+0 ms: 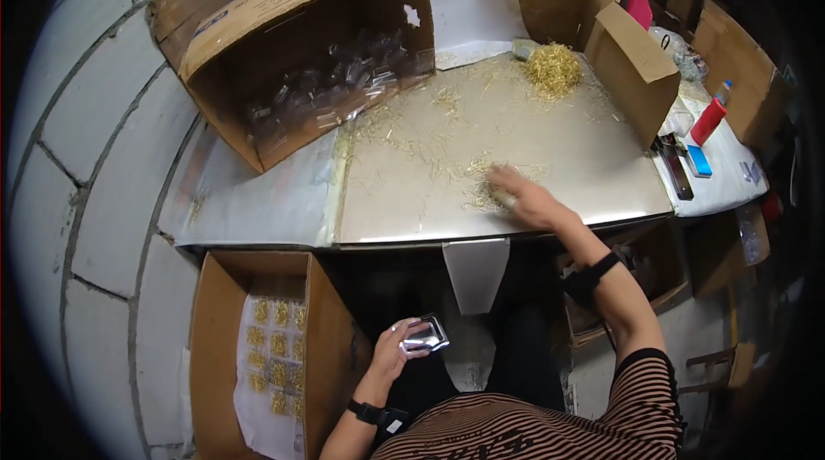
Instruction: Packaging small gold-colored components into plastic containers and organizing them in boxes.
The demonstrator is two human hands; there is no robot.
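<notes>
In my left hand (393, 350), held low over my lap, is a small clear plastic box (434, 336) with shiny edges. The fingers wrap round its near side; I cannot tell whether anything lies inside. My right hand (531, 201) reaches onto the metal-topped table (593, 164). Its fingers touch a small heap of thin gold-coloured metal pieces (478, 194), too fine to name. Motion smears those fingertips, so their grip is hidden. More such pieces lie scattered across the tabletop, with a bigger gold pile (554, 71) at the back.
A tipped cardboard box (301, 9) full of clear plastic boxes (344, 78) stands at the back left. Below left, an open carton (322, 314) holds several filled boxes (278, 344). Cardboard flaps (636, 65) wall the right side. Beyond sit a red bottle (707, 122) and a blue packet (698, 161).
</notes>
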